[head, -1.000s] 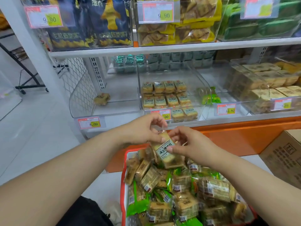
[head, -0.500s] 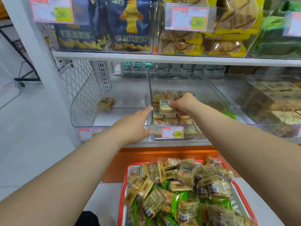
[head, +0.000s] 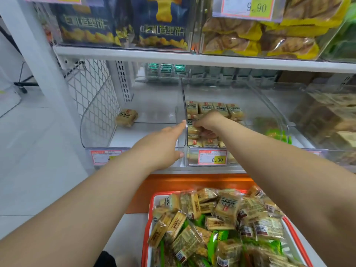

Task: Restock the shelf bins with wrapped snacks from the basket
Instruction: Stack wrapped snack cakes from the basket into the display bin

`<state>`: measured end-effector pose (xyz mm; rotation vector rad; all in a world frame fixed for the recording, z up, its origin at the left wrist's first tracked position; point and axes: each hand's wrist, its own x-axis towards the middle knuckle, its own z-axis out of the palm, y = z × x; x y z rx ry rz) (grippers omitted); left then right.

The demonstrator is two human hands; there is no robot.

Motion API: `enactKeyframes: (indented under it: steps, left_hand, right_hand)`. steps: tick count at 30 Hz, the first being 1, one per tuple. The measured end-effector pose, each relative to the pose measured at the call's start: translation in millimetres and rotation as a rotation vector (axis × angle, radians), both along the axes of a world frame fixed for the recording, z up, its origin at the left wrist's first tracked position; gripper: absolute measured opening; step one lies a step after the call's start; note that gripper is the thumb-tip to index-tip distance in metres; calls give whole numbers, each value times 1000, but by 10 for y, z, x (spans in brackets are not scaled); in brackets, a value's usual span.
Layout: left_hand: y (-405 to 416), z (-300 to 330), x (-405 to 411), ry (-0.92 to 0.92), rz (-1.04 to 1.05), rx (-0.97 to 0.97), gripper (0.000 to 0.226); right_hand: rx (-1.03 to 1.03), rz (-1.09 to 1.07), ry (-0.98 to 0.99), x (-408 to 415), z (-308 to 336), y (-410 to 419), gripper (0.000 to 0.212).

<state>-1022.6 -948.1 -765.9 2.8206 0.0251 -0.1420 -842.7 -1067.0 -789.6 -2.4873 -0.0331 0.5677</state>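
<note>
Right hand (head: pixel 209 122) reaches into middle clear bin (head: pixel 256 97), fingers curled down onto a wrapped snack (head: pixel 193 130) among the rows there. Left hand (head: pixel 163 145) flat, fingers straight, touching the bin's left wall. Red basket (head: pixel 150 218) below, full of snacks; one lone snack (head: pixel 126 117) in left bin.

Two hands (head: pixel 159 145). One basket (head: pixel 152 201). One lone snack (head: pixel 126 117) in left bin (head: pixel 96 120). Two dark bags (head: pixel 88 22). Three price tags (head: pixel 212 157) readable.
</note>
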Motion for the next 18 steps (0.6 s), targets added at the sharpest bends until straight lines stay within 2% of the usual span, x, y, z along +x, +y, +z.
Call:
enactKeyframes:
  steps: [7, 15, 18]
  left_hand:
    - [-66, 21, -18, 9, 21, 66, 84]
    - [-112, 75, -67, 31, 34, 76, 82]
    - [-144, 93, -101, -15, 57, 78, 74]
  right_hand:
    - [0, 83, -3, 37, 36, -32, 22]
    - [298, 36, 104, 21, -67, -205, 20]
    - [374, 18, 134, -29, -33, -296, 17]
